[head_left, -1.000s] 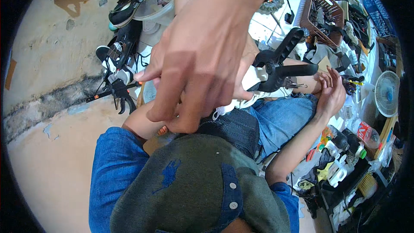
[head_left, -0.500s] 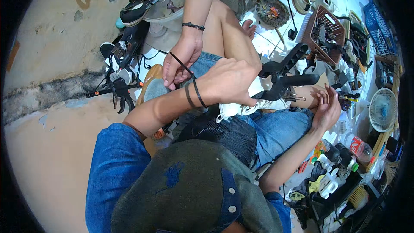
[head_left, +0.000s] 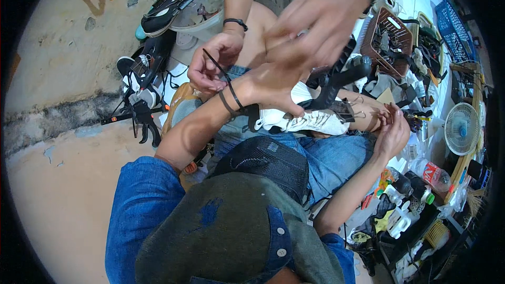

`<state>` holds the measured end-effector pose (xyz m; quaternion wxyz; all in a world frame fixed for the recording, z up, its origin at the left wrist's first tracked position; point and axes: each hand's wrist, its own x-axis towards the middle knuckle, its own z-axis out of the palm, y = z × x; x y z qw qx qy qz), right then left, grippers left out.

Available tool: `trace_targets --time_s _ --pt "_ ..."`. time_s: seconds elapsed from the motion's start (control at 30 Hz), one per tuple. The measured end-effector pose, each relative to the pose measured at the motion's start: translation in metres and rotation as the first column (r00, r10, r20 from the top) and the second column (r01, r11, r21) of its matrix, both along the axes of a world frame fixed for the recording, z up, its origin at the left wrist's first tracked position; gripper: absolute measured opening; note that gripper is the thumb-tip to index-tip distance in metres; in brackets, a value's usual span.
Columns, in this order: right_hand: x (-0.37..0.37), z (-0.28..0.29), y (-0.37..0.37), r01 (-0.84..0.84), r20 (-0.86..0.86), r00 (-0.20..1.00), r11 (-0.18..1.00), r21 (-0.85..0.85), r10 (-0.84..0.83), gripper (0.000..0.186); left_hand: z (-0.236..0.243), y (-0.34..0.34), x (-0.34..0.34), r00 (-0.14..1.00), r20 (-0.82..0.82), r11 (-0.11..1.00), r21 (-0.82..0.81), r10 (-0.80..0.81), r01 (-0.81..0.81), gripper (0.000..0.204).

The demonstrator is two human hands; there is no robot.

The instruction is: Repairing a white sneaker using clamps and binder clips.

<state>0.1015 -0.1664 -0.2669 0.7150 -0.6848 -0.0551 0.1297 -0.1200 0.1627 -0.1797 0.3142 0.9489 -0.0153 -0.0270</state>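
A white lace-up shoe (head_left: pixel 318 122) lies across my lap. My left hand (head_left: pixel 271 88) is closed on its left end, thumb on the near side, with the fingers largely hidden. Black clamp handles (head_left: pixel 344 80) rise beyond the shoe, and wire clips (head_left: pixel 347 108) sit at its right end. Another person's watch-wearing hand (head_left: pixel 321 29), smeared by motion, passes over my fingers. That person's other hand (head_left: pixel 213 66), with a black bracelet, hangs near my left wrist, where a thin black strip (head_left: pixel 216 66) sticks up. My right hand (head_left: pixel 393 129) rests beside the bare leg, fingers loosely bent and holding nothing visible.
A black mesh item (head_left: pixel 265 160) lies on my lap. At left are black shoes (head_left: pixel 163 18) and a bar clamp (head_left: pixel 144 121). A brown basket (head_left: pixel 386 42) of tools, a white fan (head_left: pixel 463 129) and several bottles (head_left: pixel 428 173) crowd the right side.
The other person's watch-wearing hand has swept down from the top over my left hand. My right hand's fingers have curled in. The clamp handles have shifted slightly left and down.
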Motion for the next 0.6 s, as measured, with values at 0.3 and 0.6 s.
trace_targets --time_s 0.3,0.6 --pt "-0.001 -0.007 -0.001 -0.023 -0.042 0.999 0.999 0.038 0.024 0.034 0.063 0.000 0.060 0.704 -0.400 0.802 -0.166 -0.587 0.574 0.060" --pt "-0.006 -0.003 0.008 -0.033 -0.024 0.999 0.999 0.033 0.034 0.030 0.042 0.010 0.125 0.053 0.064 0.036 -0.243 -0.997 0.969 0.048"
